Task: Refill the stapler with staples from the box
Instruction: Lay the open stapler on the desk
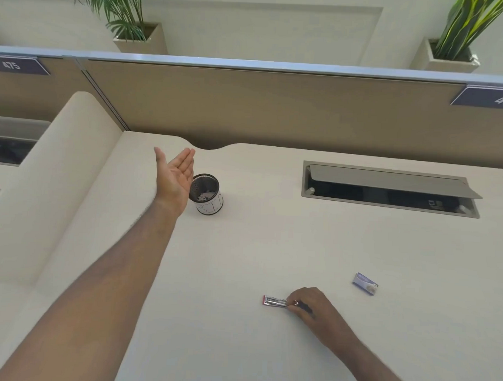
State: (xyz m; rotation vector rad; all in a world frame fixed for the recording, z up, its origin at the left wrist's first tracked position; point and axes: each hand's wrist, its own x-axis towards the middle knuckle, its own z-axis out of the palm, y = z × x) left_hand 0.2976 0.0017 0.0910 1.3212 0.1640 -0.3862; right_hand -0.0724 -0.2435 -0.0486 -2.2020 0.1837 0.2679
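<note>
The stapler (276,301) lies flat on the pale desk (271,248) in the lower centre of the frame, its metal staple channel facing up and its red edge pointing toward the left of the frame. The right hand (312,305) rests on the desk at the stapler's right end, with the fingertips pinched onto that end; the rest of the stapler is uncovered. The staple box (365,283), small and blue-white, lies on the desk up and to the right of that hand, near it but apart from it, and appears closed. The left hand (175,177) is raised above the desk in the upper centre-left of the frame, spread wide with the palm up and the fingers straight, holding nothing. A black mesh cup (207,194) with a white label stands upright just to the right of that hand; small pale pieces lie inside. A recessed cable hatch (390,189) sits at the right, its lid partly raised.
</note>
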